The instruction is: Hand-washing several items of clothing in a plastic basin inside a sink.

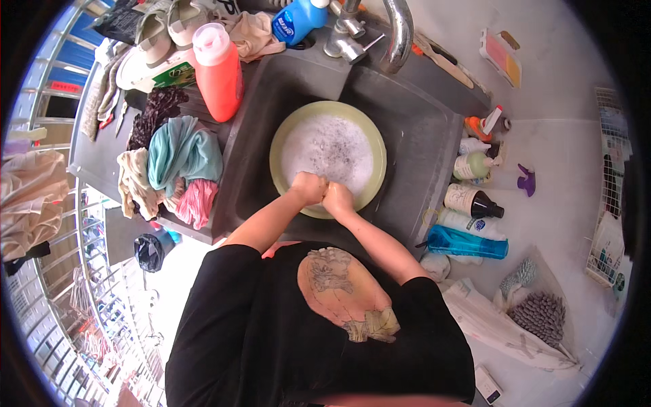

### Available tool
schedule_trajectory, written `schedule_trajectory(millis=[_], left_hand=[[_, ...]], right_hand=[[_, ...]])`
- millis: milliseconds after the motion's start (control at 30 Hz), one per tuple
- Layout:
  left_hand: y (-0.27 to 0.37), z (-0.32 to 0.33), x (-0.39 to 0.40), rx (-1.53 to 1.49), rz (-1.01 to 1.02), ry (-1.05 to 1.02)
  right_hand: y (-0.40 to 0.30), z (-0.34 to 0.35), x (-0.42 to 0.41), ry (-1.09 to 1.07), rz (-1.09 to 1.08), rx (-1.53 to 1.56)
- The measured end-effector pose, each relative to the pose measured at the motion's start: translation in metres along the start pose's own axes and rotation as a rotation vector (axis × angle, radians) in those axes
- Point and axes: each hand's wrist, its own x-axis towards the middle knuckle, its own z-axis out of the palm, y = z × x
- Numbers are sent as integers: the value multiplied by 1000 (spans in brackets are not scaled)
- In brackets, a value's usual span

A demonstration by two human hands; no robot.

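A round yellow-green basin of white suds sits in a dark grey sink. My left hand and my right hand meet knuckle to knuckle over the near edge of the suds, both curled closed. Whether something small is pinched between them cannot be made out. On the drainboard left of the sink lie a teal cloth, a pink cloth, a cream cloth and a dark lacy cloth.
A metal faucet arches over the sink's far edge. Beside the cloths stands a red bottle; behind are shoes and a blue bottle. Several bottles, including a brown one and a blue one, line the right side.
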Motion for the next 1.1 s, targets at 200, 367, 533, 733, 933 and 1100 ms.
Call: schedule_trajectory(millis=[200,367,533,733,933,1100], left_hand=[[-22,-2,-30,-16,-34,164],[-41,-4,-59,-66,-59,487],[-38,-54,-120,-213,-131,562],[-34,-132,-232,-271,-473,884],[-63,-99,-268,226,-721,1143],[-78,-76,-253,135,-583,1203]], right_hand=[[-27,-2,4,-143,93,214],[-51,9,7,-104,-3,347],[-80,-8,-6,-83,-365,449],[-15,20,38,-107,-210,165],[43,13,41,-71,39,-288],[87,23,60,-183,61,76]])
